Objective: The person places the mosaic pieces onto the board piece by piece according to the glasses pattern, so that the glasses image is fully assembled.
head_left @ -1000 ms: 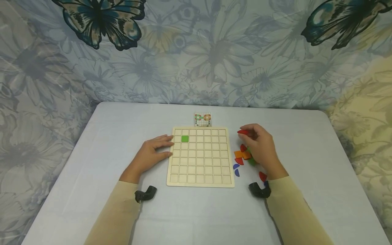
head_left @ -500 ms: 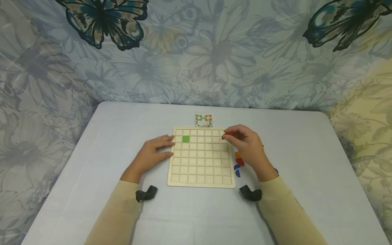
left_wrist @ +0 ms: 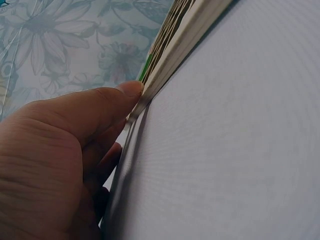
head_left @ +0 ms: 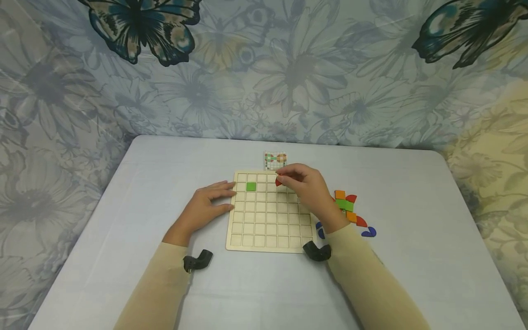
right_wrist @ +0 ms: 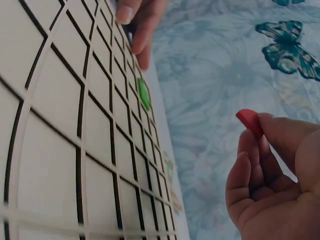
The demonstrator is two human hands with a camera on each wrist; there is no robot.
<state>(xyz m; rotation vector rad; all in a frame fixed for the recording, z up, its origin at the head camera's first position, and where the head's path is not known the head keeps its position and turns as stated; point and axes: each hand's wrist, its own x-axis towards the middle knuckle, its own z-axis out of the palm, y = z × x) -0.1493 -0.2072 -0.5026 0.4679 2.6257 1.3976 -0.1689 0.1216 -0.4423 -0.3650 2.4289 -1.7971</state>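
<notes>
A pale wooden grid board (head_left: pixel 264 220) lies on the white table, with one green square (head_left: pixel 251 186) in its upper left part. My left hand (head_left: pixel 204 206) rests at the board's left edge, fingers extended and touching it; the left wrist view shows the thumb (left_wrist: pixel 131 89) against the rim. Over the board's upper right part, my right hand (head_left: pixel 307 188) pinches a red curved-edged piece (head_left: pixel 278 180) between thumb and fingers. In the right wrist view that red piece (right_wrist: pixel 251 122) is held above the board's surface.
A small pattern card (head_left: pixel 275 159) lies just behind the board. To the right are orange squares (head_left: pixel 340 195), green pieces (head_left: pixel 344 205), red pieces (head_left: pixel 361 222) and blue pieces (head_left: pixel 368 232). More blue pieces lie partly hidden by the right forearm.
My right hand has moved left from beside the loose pieces to over the board, carrying the red piece. The left hand has stayed at the board's edge.
</notes>
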